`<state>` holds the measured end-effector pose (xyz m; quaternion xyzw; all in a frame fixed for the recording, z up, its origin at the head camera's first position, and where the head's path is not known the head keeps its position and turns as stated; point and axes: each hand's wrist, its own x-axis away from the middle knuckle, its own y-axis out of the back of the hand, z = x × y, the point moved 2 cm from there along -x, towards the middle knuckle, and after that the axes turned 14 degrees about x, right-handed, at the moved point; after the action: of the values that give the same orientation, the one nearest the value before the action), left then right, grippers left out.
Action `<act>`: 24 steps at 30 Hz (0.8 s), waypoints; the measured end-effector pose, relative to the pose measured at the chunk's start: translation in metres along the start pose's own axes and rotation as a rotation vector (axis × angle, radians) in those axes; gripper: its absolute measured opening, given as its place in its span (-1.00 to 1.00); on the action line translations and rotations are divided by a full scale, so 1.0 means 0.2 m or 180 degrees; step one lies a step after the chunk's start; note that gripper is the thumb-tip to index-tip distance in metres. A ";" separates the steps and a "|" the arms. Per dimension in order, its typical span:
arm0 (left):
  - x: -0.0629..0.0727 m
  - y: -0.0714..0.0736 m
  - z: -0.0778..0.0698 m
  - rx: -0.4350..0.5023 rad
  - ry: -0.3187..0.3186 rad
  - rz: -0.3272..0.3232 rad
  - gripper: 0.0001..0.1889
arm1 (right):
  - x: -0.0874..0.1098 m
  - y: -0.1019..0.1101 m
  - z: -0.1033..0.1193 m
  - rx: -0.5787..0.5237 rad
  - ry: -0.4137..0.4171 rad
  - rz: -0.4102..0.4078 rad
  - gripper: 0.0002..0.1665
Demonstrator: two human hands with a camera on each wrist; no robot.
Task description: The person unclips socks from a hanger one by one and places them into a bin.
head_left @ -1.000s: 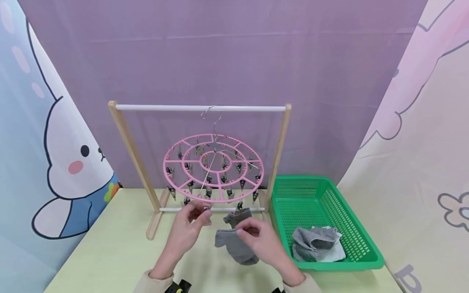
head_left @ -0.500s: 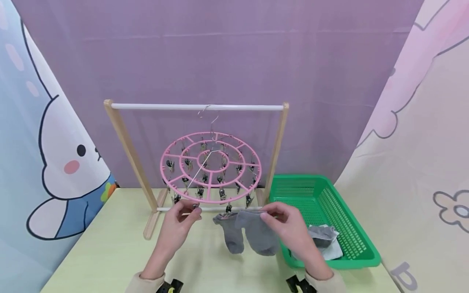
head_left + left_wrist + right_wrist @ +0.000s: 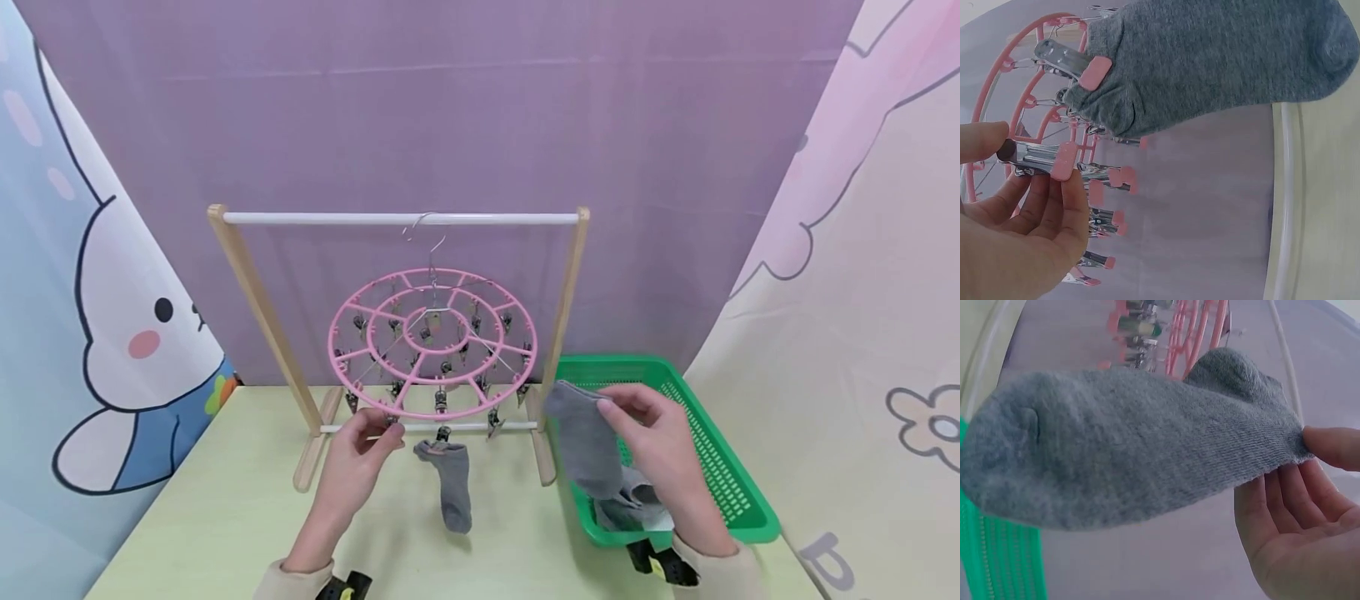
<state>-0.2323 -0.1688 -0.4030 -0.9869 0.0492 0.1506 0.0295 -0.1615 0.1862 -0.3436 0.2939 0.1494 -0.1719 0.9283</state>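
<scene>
My left hand [image 3: 352, 458] pinches a metal clothes clip [image 3: 1041, 159] with pink tips, at the near edge of the pink round clip hanger [image 3: 442, 414]. Nothing is between that clip's tips. To its right a grey sock [image 3: 454, 492] hangs by its cuff from another clip [image 3: 1072, 64]. My right hand [image 3: 663, 442] holds a second grey sock [image 3: 585, 442] by the cuff between thumb and fingers, above the left side of the green basket [image 3: 738, 467]. That sock dangles with its toe down, apart from the hanger.
The hanger hooks over the white bar [image 3: 322, 218] of a wooden stand [image 3: 258, 312]. Several more clips hang from its rings. More grey cloth [image 3: 626, 508] and a bit of white cloth lie in the basket, partly behind the right hand.
My right hand has carried its sock rightward and up, away from the hanging sock to the basket's side. The hanger has turned, bringing the hanging sock left. My left hand has shifted slightly left.
</scene>
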 end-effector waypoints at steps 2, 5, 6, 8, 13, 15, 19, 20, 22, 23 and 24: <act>0.00 0.00 0.00 -0.0021 0.0005 -0.0015 -0.78 | 0.00 0.01 -0.04 -0.0032 -0.0123 -0.0036 -0.73; 0.00 0.01 0.00 -0.0057 -0.0010 -0.0038 -0.76 | 0.01 0.02 -0.12 -0.0067 -0.0355 -0.0052 -0.68; -0.01 0.01 0.00 -0.0060 -0.0014 -0.0043 -0.76 | 0.01 0.02 -0.14 -0.0072 -0.0443 -0.0055 -0.66; -0.01 0.01 0.00 -0.0064 -0.0019 -0.0052 -0.75 | 0.02 0.03 -0.21 -0.0062 -0.0608 -0.0075 -0.63; -0.01 0.02 0.00 -0.0051 -0.0012 -0.0049 -0.76 | 0.04 0.05 -0.38 0.0030 -0.0981 -0.0209 -0.57; -0.01 0.02 0.00 -0.0042 -0.0010 -0.0050 -0.77 | 0.04 0.07 -0.44 0.0180 -0.1085 -0.0248 -0.58; -0.01 0.02 0.01 -0.0045 -0.0020 -0.0051 -0.76 | 0.06 0.11 -0.53 0.0770 -0.1088 -0.0339 -0.65; -0.01 0.02 0.01 -0.0046 -0.0023 -0.0048 -0.76 | 0.07 0.12 -0.56 0.0939 -0.1067 -0.0376 -0.67; -0.01 0.02 0.01 -0.0046 -0.0034 -0.0051 -0.76 | 0.07 0.13 -0.60 0.1237 -0.1030 -0.0437 -0.71; -0.01 0.02 0.01 -0.0046 -0.0037 -0.0053 -0.77 | 0.08 0.14 -0.61 0.1346 -0.1013 -0.0455 -0.73; -0.01 0.02 0.01 -0.0048 -0.0037 -0.0054 -0.76 | 0.08 0.15 -0.63 0.1445 -0.0994 -0.0447 -0.74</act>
<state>-0.2350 -0.1725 -0.4041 -0.9866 0.0395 0.1564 0.0236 -0.1578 0.2803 -0.4334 0.4531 -0.0177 -0.3081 0.8364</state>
